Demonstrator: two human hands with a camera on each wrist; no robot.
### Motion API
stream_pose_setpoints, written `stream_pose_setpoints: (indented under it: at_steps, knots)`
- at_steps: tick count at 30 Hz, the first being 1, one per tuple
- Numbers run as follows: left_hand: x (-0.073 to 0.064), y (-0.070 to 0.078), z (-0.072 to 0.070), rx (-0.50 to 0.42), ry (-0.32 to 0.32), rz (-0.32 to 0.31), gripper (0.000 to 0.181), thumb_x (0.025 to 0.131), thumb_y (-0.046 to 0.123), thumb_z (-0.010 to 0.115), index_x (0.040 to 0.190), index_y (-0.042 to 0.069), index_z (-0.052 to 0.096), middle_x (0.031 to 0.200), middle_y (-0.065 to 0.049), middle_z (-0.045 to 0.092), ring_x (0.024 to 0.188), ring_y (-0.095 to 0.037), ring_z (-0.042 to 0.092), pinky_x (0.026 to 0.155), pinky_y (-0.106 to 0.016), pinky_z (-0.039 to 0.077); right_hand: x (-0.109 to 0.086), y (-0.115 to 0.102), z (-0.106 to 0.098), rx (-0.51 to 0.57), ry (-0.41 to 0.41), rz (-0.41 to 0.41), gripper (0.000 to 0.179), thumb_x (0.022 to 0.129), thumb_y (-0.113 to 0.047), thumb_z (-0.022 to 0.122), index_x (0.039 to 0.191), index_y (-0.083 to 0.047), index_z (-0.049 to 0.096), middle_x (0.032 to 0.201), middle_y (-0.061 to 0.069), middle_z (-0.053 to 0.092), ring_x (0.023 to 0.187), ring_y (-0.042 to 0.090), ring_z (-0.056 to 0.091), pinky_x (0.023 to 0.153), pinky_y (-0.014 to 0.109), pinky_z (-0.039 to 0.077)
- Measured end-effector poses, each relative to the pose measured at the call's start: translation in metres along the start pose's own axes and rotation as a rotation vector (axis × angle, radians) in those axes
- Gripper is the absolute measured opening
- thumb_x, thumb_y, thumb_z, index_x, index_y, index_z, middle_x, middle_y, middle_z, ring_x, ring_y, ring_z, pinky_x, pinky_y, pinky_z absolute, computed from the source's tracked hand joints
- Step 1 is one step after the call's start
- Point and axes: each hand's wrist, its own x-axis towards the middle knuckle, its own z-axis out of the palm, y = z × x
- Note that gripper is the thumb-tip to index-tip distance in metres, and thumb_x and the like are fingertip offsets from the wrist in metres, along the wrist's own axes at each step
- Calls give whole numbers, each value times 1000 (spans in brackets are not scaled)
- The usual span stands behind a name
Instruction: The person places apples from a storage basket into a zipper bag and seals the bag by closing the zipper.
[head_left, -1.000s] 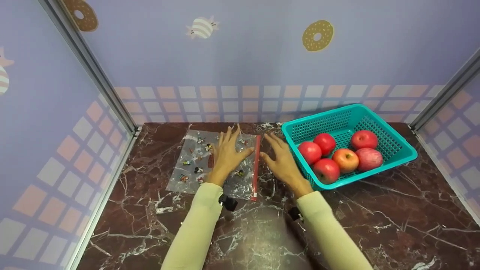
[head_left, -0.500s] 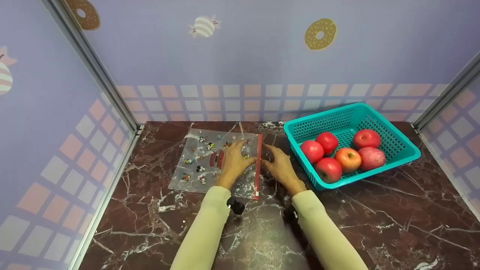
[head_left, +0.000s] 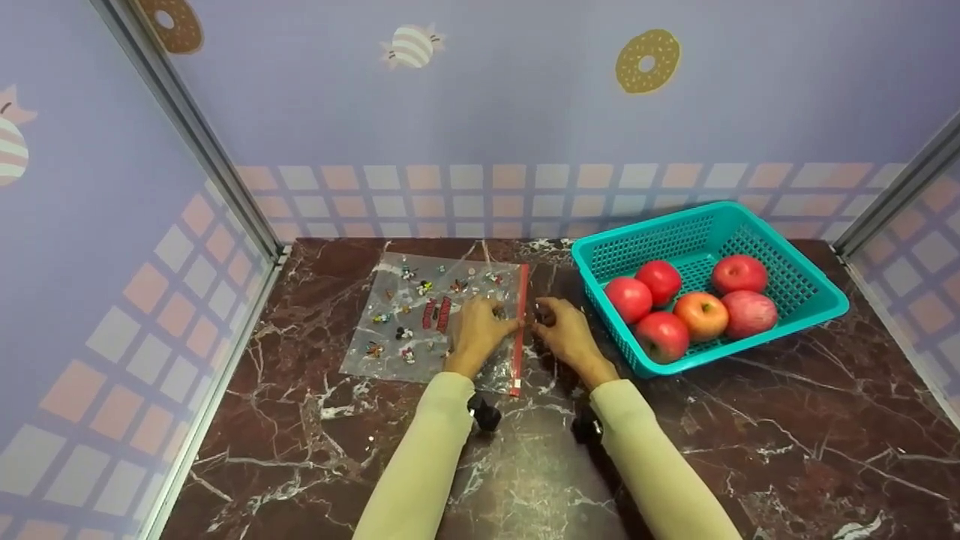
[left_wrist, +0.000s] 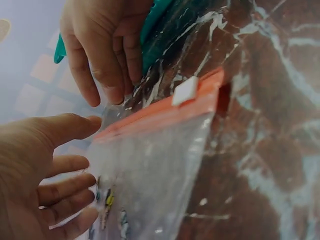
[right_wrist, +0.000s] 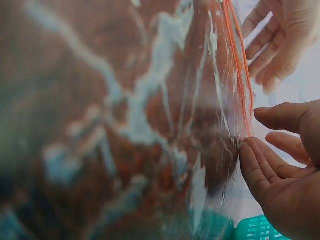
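Note:
A clear zip bag (head_left: 394, 300) printed with small cartoon figures and red lettering lies flat on the marble table, its red zip strip (head_left: 520, 330) along the right side. My left hand (head_left: 480, 334) is over the bag's right part, thumb toward the strip, fingers loosely bent and apart in the left wrist view. My right hand (head_left: 570, 341) is just right of the strip. In the right wrist view, the right fingertips (right_wrist: 246, 147) are at the strip and the thumb stands apart from them. A white slider (left_wrist: 185, 91) sits near the strip's close end.
A turquoise basket (head_left: 814, 304) with several red apples (head_left: 739, 275) stands right of my right hand. A patterned wall (head_left: 480, 97) rises behind the table (head_left: 300, 435), with side panels left and right.
My left hand has moved right and toward me, its fingers more bent. The right hand's fingers have drawn in beside the strip. The bag keeps its place on the table.

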Motion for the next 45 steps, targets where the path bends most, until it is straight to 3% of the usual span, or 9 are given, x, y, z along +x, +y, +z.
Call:
stream_pose_setpoints:
  at_steps: [6,10,14,19,26,30,33,40,45]
  knots:
    - [-6,10,8,104,-13,-31,41,77,41,95,97,7,82,107,-13,68,102,-34,62,90,-50,55,-1,2,-1,23,3,-34,39,90,8,77,128,12,67,111,27,69,100,41,72,90,51,61]
    - [-8,14,11,159,-6,-47,31,80,37,94,93,11,82,112,-12,66,106,-32,60,95,-51,53,-1,1,0,30,-11,-28,36,91,8,75,127,11,68,113,27,69,101,40,72,90,51,61]
    - [-10,12,13,107,21,-34,18,83,25,91,86,10,82,112,-11,70,105,-32,63,95,-50,54,0,1,2,33,-11,-6,35,93,6,75,127,10,69,114,25,70,103,39,71,91,50,61]
    - [-16,9,11,-26,75,-15,10,82,14,87,83,8,80,99,-8,71,97,-31,65,88,-47,56,-1,0,6,92,9,26,34,95,2,75,127,11,69,113,24,73,104,37,71,91,50,60]
    - [-22,13,5,-261,254,17,6,83,9,81,87,6,78,92,-8,73,86,-31,71,76,-46,59,3,-10,11,181,68,79,49,101,-11,75,142,12,59,114,23,76,99,33,75,84,46,63]
    - [-24,18,0,-384,349,23,6,83,5,81,87,6,77,89,-8,77,84,-29,75,76,-46,62,2,-16,14,229,79,63,43,103,-11,73,141,7,63,107,19,78,86,26,76,69,34,62]
    - [-23,20,-4,-457,406,34,8,83,0,78,88,5,75,88,-9,78,82,-26,77,75,-43,64,1,-18,13,235,131,42,35,102,-7,73,136,4,69,100,16,79,77,24,73,62,30,58]
    - [-21,17,-21,-520,555,85,20,87,-10,73,104,0,79,91,-12,79,78,-24,77,70,-35,66,1,-25,4,184,283,-44,22,102,-3,69,123,1,77,103,13,79,80,21,72,66,32,61]
    - [-24,12,-35,-504,692,203,24,88,-13,74,105,1,83,89,-10,78,72,-22,72,63,-36,62,1,-41,-5,168,369,-75,15,104,-10,69,110,0,80,88,8,76,68,19,65,58,31,55]
